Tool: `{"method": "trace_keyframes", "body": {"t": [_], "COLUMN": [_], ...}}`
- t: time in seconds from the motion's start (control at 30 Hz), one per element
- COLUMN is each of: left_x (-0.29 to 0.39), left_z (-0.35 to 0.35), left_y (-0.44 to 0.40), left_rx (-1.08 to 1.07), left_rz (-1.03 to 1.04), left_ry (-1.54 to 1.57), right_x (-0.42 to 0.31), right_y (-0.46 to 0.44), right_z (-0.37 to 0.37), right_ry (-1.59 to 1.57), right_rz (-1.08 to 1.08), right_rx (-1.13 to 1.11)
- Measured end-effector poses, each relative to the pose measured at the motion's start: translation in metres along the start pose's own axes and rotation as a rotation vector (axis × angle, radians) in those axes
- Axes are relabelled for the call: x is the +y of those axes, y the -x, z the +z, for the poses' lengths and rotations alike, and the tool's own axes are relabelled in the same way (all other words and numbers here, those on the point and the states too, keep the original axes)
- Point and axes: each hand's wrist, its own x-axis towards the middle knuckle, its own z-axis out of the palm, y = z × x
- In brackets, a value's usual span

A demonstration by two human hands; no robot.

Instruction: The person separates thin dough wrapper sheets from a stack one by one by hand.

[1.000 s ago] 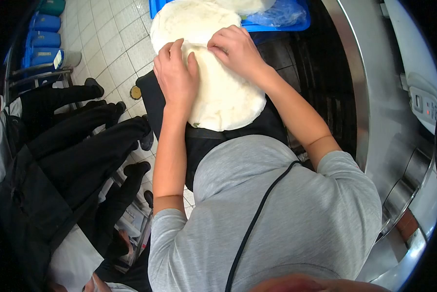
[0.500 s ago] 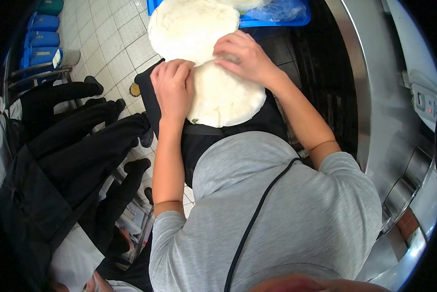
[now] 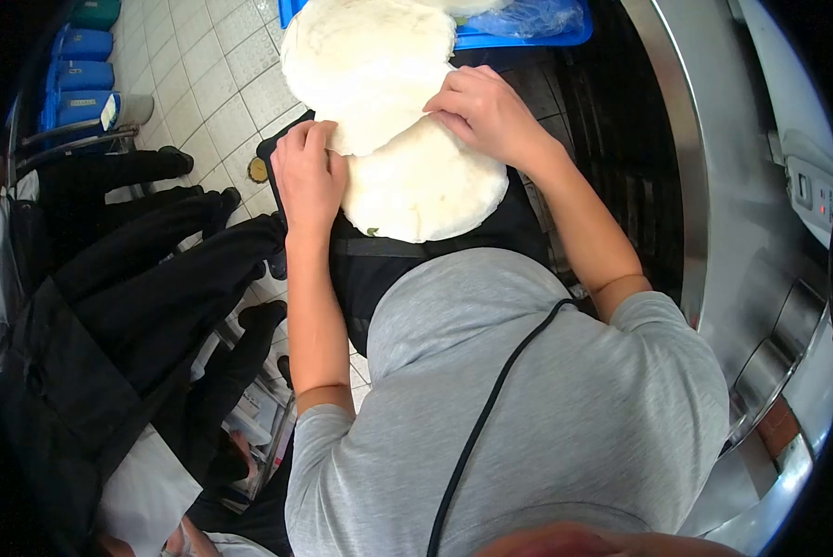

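Two large, pale, thin round flatbreads lie partly overlapped in front of me. The near flatbread (image 3: pixel 426 190) rests over my black-clothed lap, with a small green leaf (image 3: pixel 373 231) at its lower edge. Beyond it, the far flatbread (image 3: pixel 370 65) reaches onto a blue tray. My left hand (image 3: pixel 307 172) is closed at the left side of the overlap, fingertips pinching the edge. On the right side, my right hand (image 3: pixel 481 110) pinches the edge there with thumb and fingers. Which layer each hand grips is hard to make out.
Clear plastic wrap (image 3: pixel 551 17) sits on the blue tray (image 3: pixel 579 37) at the top. Several blue bins (image 3: pixel 87 74) stand at upper left. People in black trousers (image 3: pixel 156 260) are close on my left. A metal counter (image 3: pixel 713 139) runs along the right.
My hands have moved apart, the left one outward and slightly toward me, the right one outward. The far flatbread's near edge has come closer to me over the near one.
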Motion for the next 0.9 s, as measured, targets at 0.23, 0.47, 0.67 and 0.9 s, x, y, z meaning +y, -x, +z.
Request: {"method": "trace_keyframes", "body": {"t": [0.23, 0.47, 0.67, 0.9], "left_x": [0.003, 0.029, 0.022, 0.010], "left_z": [-0.010, -0.021, -0.013, -0.029], "left_y": [0.006, 0.018, 0.022, 0.018], "left_rx": [0.040, -0.047, 0.057, -0.279], "left_rz": [0.090, 0.098, -0.075, -0.340], "left_ry": [-0.010, 0.056, 0.182, 0.195], "right_x": [0.010, 0.018, 0.004, -0.021], "right_y": [-0.001, 0.002, -0.004, -0.015], "right_z": [0.003, 0.003, -0.010, -0.022], "right_ry": [-0.101, 0.044, 0.114, 0.213], "right_rz": [-0.036, 0.101, 0.126, 0.281], "right_rx": [0.017, -0.027, -0.123, -0.404]}}
